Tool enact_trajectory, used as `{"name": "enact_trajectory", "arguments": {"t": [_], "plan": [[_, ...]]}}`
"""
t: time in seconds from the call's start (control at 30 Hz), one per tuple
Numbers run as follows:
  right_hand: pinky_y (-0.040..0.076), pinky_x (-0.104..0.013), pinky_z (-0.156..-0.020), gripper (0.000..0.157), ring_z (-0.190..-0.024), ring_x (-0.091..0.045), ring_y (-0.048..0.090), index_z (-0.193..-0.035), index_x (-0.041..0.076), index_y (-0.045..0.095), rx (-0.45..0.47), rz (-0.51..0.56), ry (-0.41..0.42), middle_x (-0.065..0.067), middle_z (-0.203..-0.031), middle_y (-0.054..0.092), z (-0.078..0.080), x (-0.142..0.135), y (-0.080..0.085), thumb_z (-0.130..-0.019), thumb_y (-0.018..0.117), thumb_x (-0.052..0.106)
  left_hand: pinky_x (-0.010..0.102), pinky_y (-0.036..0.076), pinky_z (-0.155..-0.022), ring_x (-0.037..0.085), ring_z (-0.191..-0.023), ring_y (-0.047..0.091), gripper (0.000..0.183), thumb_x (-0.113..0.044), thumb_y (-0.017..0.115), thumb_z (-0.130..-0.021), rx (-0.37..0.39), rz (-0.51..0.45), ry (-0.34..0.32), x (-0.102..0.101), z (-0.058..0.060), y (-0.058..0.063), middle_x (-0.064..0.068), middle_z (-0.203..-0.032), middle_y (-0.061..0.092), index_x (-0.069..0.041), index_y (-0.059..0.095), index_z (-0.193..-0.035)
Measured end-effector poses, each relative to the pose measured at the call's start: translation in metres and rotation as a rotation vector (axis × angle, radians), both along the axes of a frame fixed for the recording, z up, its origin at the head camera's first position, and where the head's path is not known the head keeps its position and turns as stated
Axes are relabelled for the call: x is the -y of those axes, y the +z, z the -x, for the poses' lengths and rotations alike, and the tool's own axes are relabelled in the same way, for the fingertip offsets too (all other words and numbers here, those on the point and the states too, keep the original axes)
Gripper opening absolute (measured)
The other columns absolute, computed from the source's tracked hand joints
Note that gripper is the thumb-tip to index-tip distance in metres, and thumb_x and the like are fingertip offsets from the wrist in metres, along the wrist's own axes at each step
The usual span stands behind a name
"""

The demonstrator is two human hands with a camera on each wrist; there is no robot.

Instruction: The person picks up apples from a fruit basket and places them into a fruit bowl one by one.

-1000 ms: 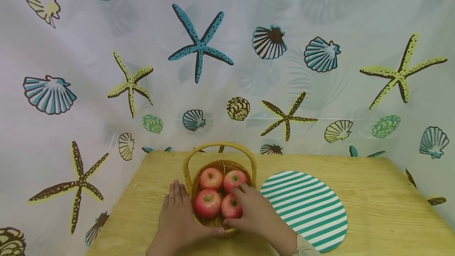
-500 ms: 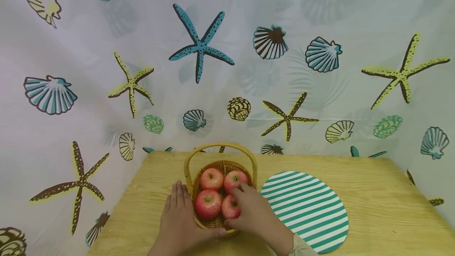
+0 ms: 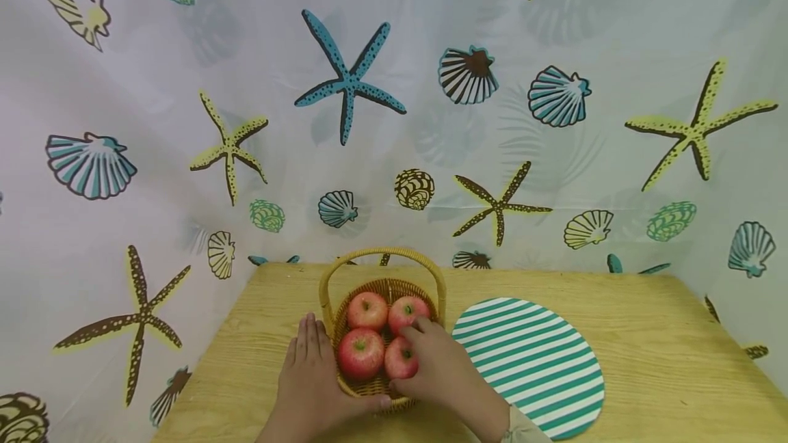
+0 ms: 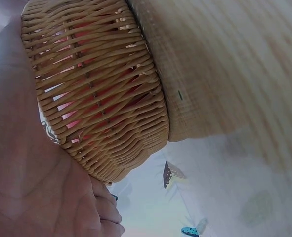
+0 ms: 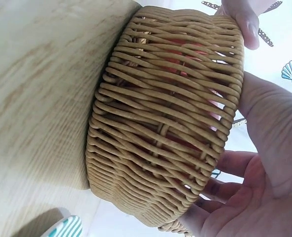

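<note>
A wicker basket (image 3: 343,384) with an arched handle stands on the wooden table, holding several red apples. My left hand (image 3: 310,383) lies along its left side with straight fingers, the thumb stretched over the front rim. In the left wrist view, this hand (image 4: 42,173) is beside the woven wall. My right hand (image 3: 440,368) reaches over the right rim and grips the front-right apple (image 3: 399,359), fingers behind it and thumb in front. Part of that apple is hidden by the hand. The right wrist view has the right hand's fingers (image 5: 229,190) curled over the rim.
Right of the basket, a green-and-white striped round mat (image 3: 535,361) lies on the wooden table (image 3: 665,354). A white curtain (image 3: 394,122) printed with starfish and shells encloses the back and sides. The basket handle (image 3: 382,250) arches up behind the apples.
</note>
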State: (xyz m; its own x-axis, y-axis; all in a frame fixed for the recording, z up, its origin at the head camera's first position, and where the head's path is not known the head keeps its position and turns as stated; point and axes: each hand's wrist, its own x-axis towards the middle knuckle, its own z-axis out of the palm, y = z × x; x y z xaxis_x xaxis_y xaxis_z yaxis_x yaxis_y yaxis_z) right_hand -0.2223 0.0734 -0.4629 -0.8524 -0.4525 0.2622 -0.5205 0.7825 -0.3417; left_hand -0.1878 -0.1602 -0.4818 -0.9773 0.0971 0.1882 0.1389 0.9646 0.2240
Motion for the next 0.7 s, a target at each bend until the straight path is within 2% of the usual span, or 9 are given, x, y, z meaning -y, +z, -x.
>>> {"name": "enact_trajectory", "arguments": {"t": [0.23, 0.5, 0.7], "plan": [[0.061, -0.048, -0.084, 0.075, -0.111, -0.029, 0.068, -0.128, 0.008, 0.072, -0.011, 0.044, 0.013, -0.008, -0.124, 0.069, -0.001, -0.003, -0.002, -0.067, 0.097, 0.045, 0.064, 0.031, -0.125, 0.052, -0.160, 0.024, 0.167, -0.111, 0.052, -0.056, 0.010, 0.006, -0.004, 0.000, 0.001, -0.001, 0.041, -0.167, 0.024, 0.020, 0.028, -0.157], [0.061, -0.046, -0.086, 0.073, -0.111, -0.026, 0.067, -0.127, 0.008, 0.073, -0.030, 0.073, 0.033, -0.005, -0.123, 0.069, -0.003, -0.005, -0.002, -0.068, 0.098, 0.043, 0.065, 0.031, -0.126, 0.052, -0.160, 0.023, 0.165, -0.108, 0.057, -0.058, 0.025, 0.002, -0.005, 0.001, 0.001, 0.000, 0.041, -0.167, 0.023, 0.020, 0.028, -0.157], [0.061, -0.042, -0.091, 0.072, -0.111, -0.019, 0.067, -0.128, 0.010, 0.074, -0.102, 0.172, 0.051, 0.000, -0.123, 0.068, -0.005, -0.011, 0.003, -0.069, 0.099, 0.042, 0.065, 0.030, -0.126, 0.052, -0.160, 0.022, 0.166, -0.109, 0.056, -0.057, 0.023, -0.010, -0.004, 0.001, 0.001, -0.001, 0.041, -0.167, 0.023, 0.020, 0.028, -0.157]]}}
